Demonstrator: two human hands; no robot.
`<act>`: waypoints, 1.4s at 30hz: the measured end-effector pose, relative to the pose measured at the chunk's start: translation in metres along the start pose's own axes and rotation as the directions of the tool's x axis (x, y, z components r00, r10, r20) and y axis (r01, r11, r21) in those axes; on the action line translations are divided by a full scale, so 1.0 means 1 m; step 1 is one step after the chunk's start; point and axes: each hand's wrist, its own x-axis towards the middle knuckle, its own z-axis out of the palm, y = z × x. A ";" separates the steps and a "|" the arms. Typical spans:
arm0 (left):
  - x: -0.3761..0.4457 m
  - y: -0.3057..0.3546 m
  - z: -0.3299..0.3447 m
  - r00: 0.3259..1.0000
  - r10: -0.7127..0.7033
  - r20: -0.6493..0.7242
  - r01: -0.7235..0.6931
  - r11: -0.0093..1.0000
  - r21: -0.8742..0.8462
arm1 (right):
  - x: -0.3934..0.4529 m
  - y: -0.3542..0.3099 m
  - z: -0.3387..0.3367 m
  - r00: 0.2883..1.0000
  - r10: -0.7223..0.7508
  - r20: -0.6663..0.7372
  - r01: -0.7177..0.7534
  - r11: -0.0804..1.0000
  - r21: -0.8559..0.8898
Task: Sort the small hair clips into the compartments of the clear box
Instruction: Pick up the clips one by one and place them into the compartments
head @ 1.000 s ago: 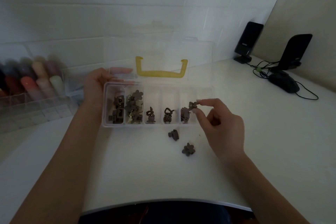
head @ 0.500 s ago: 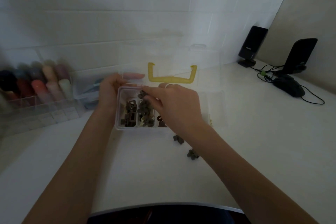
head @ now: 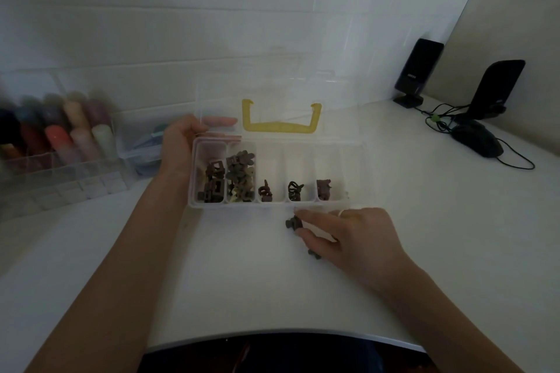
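1. The right hand [head: 348,236] rests low on the white table [head: 212,281], thumb and forefinger pinched on a dark hair clip [head: 292,223] just in front of the clear box [head: 272,204].
2. A second dark clip [head: 313,254] peeks out from under that hand's curled fingers, on the near side of the pinch.
3. The left hand [head: 178,148] grasps the box's left end, fingers wrapped behind its back wall.
4. Beyond the pinch, five compartments hold clips: the two nearest the left hand are heaped, the next three hold few.
5. The box lid with its yellow handle [head: 281,124] stands open behind.
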 end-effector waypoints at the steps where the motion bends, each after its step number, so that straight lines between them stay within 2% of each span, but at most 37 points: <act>1: 0.000 0.000 -0.001 1.000 0.003 0.003 -0.003 1.000 0.002 | 0.001 -0.002 0.001 0.998 0.046 0.037 -0.046 0.999 -0.001; 5: 0.002 0.000 -0.001 1.000 0.010 0.007 -0.010 1.000 0.006 | 0.007 -0.008 0.002 0.952 0.272 0.143 -0.284 0.956 0.069; 8: 0.003 0.000 -0.001 1.000 0.016 -0.009 -0.016 1.000 0.011 | 0.009 -0.007 0.001 0.841 0.412 0.351 -0.484 0.862 0.149; 13: 0.000 -0.001 0.001 1.000 0.020 -0.008 -0.019 0.999 0.026 | 0.017 -0.014 0.004 0.781 0.480 0.399 -0.577 0.799 0.168; 15: 0.000 0.000 0.001 1.000 0.017 -0.003 -0.017 1.000 0.027 | 0.017 -0.016 0.004 0.805 0.465 0.369 -0.553 0.812 0.185; 18: 0.001 0.000 -0.002 1.000 0.011 -0.006 -0.011 1.000 0.016 | 0.010 -0.014 0.002 0.890 0.373 0.263 -0.439 0.857 0.269; 20: 0.002 0.000 -0.003 1.000 0.009 -0.005 -0.008 1.000 0.019 | 0.005 -0.013 0.000 0.907 0.388 0.165 -0.420 0.808 0.413; 22: 0.002 0.000 -0.004 1.000 0.013 0.007 -0.013 1.000 0.013 | 0.005 -0.009 -0.005 0.855 0.508 0.107 -0.462 0.650 0.603; 24: 0.002 0.001 -0.006 0.999 0.013 0.031 -0.013 1.000 0.001 | 0.008 -0.001 -0.012 0.755 0.651 0.079 -0.502 0.496 0.708; 25: 0.003 0.002 -0.008 0.999 0.007 0.041 -0.007 1.000 -0.003 | 0.009 0.004 -0.015 0.701 0.712 0.038 -0.526 0.480 0.702; 27: 0.006 0.003 -0.012 0.998 -0.009 0.057 0.009 1.000 -0.003 | 0.008 0.015 -0.017 0.633 0.771 -0.065 -0.604 0.544 0.582; 29: 0.008 0.003 -0.016 0.998 -0.015 0.066 0.015 1.000 0.003 | 0.005 0.021 -0.015 0.650 0.753 -0.106 -0.665 0.630 0.401; 31: 0.010 0.003 -0.018 0.997 -0.026 0.079 0.024 1.000 0.020 | 0.004 0.021 -0.012 0.690 0.718 -0.087 -0.656 0.672 0.342; 33: 0.012 0.002 -0.020 0.996 -0.009 0.083 0.009 1.000 0.009 | 0.004 0.016 -0.014 0.764 0.637 -0.103 -0.572 0.742 0.350; 35: 0.011 0.002 -0.019 0.997 0.010 0.082 -0.010 1.000 -0.004 | 0.000 0.011 -0.015 0.871 0.479 -0.109 -0.419 0.841 0.342; 38: 0.005 0.003 -0.013 0.996 0.041 0.074 -0.039 0.999 -0.022 | -0.007 0.005 -0.012 0.966 0.255 0.051 -0.259 0.932 0.252; 40: 0.002 0.003 -0.009 0.997 0.057 0.056 -0.056 0.998 -0.014 | -0.008 0.003 -0.007 0.977 0.148 0.157 -0.168 0.978 0.122; 42: 0.000 0.004 -0.007 0.998 0.053 0.036 -0.053 0.999 -0.008 | -0.008 0.000 -0.002 0.968 0.095 0.233 -0.117 0.990 0.081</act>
